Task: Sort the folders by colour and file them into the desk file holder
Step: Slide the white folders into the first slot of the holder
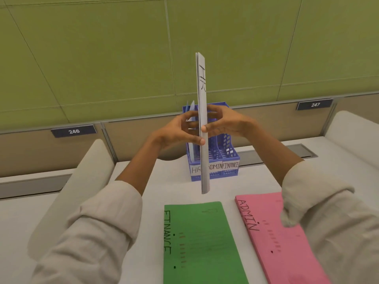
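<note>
Head view has your left hand [178, 133] and right hand [225, 122] pinching a pale grey-blue folder [203, 124] marked HR, edge-on and upright, above the blue file holder [227, 158]. Its slots read HR, ADMIN, FINANCE. On the desk [155, 181] lie a green FINANCE folder [201, 242] and a pink ADMIN folder [272, 236].

white desk [155, 187]: holder [229, 158], green folder [205, 242], pink folder [272, 238]

Bright, even overhead light, soft faint shadows, slight overall softness, wide-angle bending at the edges.
</note>
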